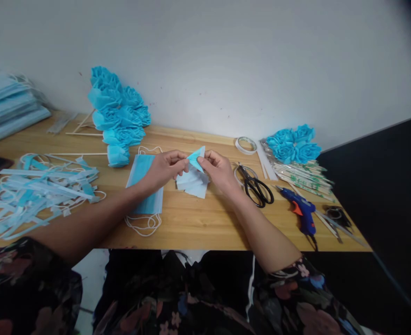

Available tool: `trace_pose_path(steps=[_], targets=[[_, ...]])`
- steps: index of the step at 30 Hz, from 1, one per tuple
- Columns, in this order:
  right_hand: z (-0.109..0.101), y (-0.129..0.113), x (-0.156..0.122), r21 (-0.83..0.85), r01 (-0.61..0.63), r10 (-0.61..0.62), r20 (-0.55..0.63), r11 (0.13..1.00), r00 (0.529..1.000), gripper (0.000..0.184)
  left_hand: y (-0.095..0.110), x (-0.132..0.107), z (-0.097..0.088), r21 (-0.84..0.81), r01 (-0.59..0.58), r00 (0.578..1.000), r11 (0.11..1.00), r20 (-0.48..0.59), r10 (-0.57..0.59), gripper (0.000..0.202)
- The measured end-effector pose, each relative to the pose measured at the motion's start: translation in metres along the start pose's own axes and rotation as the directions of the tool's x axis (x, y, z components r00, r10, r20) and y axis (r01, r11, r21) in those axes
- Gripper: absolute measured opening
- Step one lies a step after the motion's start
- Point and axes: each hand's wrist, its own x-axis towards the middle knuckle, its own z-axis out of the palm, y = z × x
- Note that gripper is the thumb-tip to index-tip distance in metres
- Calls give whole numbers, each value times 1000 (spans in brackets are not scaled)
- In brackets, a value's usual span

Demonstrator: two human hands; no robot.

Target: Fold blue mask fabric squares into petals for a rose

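Note:
My left hand (pixel 165 170) and my right hand (pixel 218 170) meet over the middle of the wooden table (pixel 198 223). Both pinch a small folded piece of blue mask fabric (pixel 196 158) that stands up between the fingertips. Just under it lies a small stack of pale blue cut pieces (pixel 193 184). A flat blue face mask (pixel 145 186) with white ear loops lies under my left wrist.
Black scissors (pixel 257 188) and a blue glue gun (pixel 301 211) lie to the right, with a tape roll (pixel 246 145), wooden sticks and blue fabric flowers (pixel 294 144) behind. A pile of flowers (pixel 117 116) stands at the back left, cut strips (pixel 34 190) and stacked masks (pixel 10 109) further left.

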Motion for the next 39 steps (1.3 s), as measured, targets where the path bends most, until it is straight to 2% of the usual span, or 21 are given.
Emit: trace_pose_path(steps=[8, 13, 19, 23, 30, 39], targets=[[-1, -1, -1, -81, 37, -32, 63, 996, 997, 36, -4, 4, -1, -19, -1, 1000, 1000, -26, 1, 13], [-1, -2, -1, -81, 32, -28, 50, 996, 998, 37, -2, 4, -2, -2, 11, 999, 1000, -35, -11, 10], [-4, -4, -1, -28, -12, 12, 1, 1000, 1000, 39, -7, 7, -5, -41, 12, 995, 999, -96, -15, 12], [-3, -3, -1, -18, -18, 19, 7, 1000, 1000, 39, -8, 8, -4, -62, 20, 998, 998, -62, -24, 17], [-3, 0, 0, -34, -25, 25, 5, 999, 1000, 45, -9, 7, -2, -4, 50, 998, 999, 34, -50, 12], [-3, -1, 0, -14, -43, 44, 27, 999, 999, 45, -10, 6, -3, 6, 65, 997, 998, 39, -66, 20]])
